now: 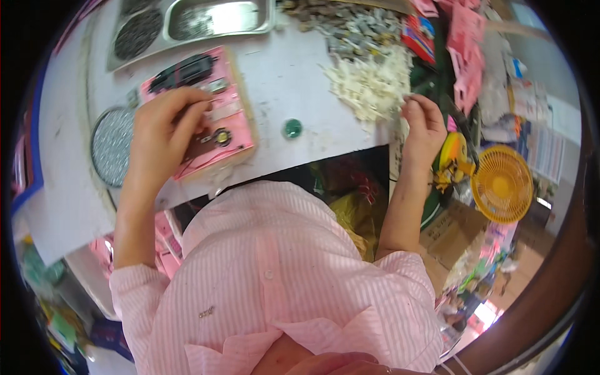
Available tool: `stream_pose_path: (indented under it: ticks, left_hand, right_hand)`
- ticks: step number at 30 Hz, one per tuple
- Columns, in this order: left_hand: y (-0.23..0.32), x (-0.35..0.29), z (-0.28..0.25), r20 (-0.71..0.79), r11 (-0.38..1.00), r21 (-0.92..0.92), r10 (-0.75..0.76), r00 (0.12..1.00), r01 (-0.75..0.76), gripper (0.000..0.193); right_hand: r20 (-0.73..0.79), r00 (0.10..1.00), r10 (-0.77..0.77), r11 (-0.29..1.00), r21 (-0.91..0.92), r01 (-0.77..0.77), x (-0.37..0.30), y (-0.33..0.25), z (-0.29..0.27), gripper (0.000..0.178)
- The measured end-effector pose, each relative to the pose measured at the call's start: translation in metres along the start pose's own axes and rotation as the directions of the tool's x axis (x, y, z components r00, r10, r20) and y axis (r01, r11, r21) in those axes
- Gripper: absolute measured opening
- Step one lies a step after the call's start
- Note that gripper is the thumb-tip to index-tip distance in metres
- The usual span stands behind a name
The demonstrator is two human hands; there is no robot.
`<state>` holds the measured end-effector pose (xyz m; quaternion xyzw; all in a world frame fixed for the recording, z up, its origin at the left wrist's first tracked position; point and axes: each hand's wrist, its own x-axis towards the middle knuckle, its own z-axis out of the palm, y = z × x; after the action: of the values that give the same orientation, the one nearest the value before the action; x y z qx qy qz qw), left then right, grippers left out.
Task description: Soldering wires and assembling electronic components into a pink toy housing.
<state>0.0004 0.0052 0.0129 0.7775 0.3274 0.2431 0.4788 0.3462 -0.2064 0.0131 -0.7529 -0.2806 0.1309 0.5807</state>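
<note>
My left hand [161, 125] is over a pink plastic housing [240, 132] that lies on a pale block at the table's left side. Its thumb and fingers are pinched together, and whatever is between them is hidden. Inside the housing sit a long black part [182, 72], a small metal piece [217, 85] and a dark round part with a yellowish centre [222, 137]. At the right, my right hand [426, 128] is beside a heap of cream-white plastic pieces [370, 87]. Its thumb and forefinger are closed at the tips, with anything held too small to make out.
A round dish of small silvery pieces [112, 147] stands left of the housing. Behind it is a metal tray [167, 47] with compartments. A small green round object [292, 129] lies mid-table. Pink plastic parts [465, 53] and a yellow basket [502, 185] are at the right.
</note>
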Motion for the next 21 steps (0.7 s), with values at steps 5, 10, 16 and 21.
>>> stream_pose_path:
  ticks: [5, 10, 16, 21]
  left_hand:
    - [0.004, 0.004, 0.003, 0.011, 0.995, -0.042, -0.091, 0.996, 0.092, 0.01]
    - [0.01, 0.009, 0.0, 0.098, 0.998, 0.014, -0.054, 0.994, 0.053, 0.01]
    - [0.005, 0.006, -0.002, 0.016, 0.999, 0.008, 0.039, 0.999, -0.039, 0.013]
    - [0.003, 0.002, -0.001, -0.011, 0.993, -0.11, -0.03, 0.999, 0.029, 0.009]
  right_hand:
    - [-0.206, 0.902, 0.38, 0.831, 0.505, -0.234, -0.014, 0.035, -0.111, 0.016]
    - [-0.415, 0.89, 0.187, 0.923, 0.384, -0.015, 0.028, 0.071, -0.16, 0.016]
    - [-0.78, 0.626, -0.023, 0.971, 0.132, 0.2, 0.005, 0.036, -0.202, 0.017]
    - [-0.306, 0.949, 0.074, 0.664, 0.725, 0.182, -0.032, 0.011, -0.187, 0.033]
